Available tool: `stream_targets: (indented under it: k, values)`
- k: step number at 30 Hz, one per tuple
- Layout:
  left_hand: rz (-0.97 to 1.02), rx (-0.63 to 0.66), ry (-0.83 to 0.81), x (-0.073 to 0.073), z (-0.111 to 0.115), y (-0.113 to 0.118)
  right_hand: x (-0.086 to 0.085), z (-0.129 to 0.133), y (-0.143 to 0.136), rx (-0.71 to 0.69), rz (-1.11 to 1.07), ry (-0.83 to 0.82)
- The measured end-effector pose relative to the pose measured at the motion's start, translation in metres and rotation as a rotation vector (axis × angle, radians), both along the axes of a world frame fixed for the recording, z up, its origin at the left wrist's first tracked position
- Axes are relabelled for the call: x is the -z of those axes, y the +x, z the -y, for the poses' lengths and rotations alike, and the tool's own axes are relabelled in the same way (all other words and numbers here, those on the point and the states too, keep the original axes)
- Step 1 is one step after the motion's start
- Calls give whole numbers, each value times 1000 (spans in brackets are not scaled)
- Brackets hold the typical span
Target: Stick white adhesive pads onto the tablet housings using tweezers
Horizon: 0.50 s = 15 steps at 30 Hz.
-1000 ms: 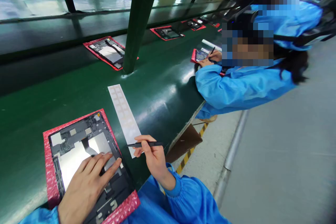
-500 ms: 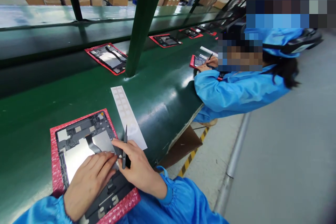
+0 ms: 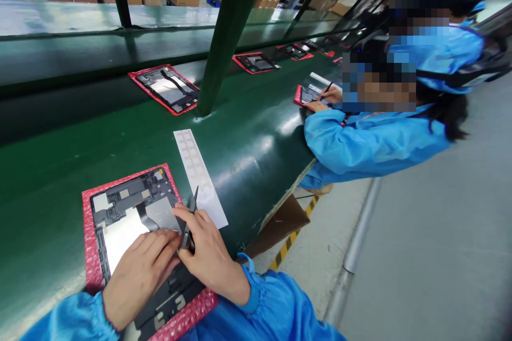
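Observation:
An opened tablet [image 3: 124,234] with a silver plate, dark frame and black ribbon cable lies on red bubble wrap [image 3: 91,256] at the bench's near edge. My left hand [image 3: 140,272] rests over its right half, fingers bent and pressed together; whatever is beneath the fingertips is hidden. Dark tweezers [image 3: 194,203] sit in my right hand [image 3: 212,256], points upward, held between thumb and fingers. The right index fingertip touches or hovers by the tablet's right edge, close to the left fingertips. Just beyond lies a white sticker sheet [image 3: 202,176] with pale rectangles.
A green post [image 3: 230,32] rises from the green bench [image 3: 248,138]. Beside it lies another opened tablet [image 3: 170,88] on red wrap; more lie farther along. A co-worker in a blue sleeve [image 3: 352,144] works at right. An open carton [image 3: 280,224] stands below the bench edge.
The view has shifted slightly, so the bench and tablet appear a little farther right. The tweezers lean more to the right in my right hand. My left hand stays over the tablet.

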<state>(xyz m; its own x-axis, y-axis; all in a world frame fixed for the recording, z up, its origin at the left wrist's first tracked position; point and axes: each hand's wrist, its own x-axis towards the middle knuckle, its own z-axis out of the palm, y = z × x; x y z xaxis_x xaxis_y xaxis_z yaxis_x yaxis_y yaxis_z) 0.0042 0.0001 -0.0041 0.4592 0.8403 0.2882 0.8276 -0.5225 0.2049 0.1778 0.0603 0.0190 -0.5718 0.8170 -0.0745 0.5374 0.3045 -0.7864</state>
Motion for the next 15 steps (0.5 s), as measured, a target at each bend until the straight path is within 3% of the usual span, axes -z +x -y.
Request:
stream_targets:
  k: [7, 11, 15]
  values:
    - [-31, 2, 11, -9, -3, -1, 8, 6, 33, 196, -213, 66]
    - [-44, -115, 27, -19, 2, -7, 13, 14, 43, 140, -187, 123]
    - [6, -400, 72, -14, 41, -45, 13, 20, 48, 84, -148, 112]
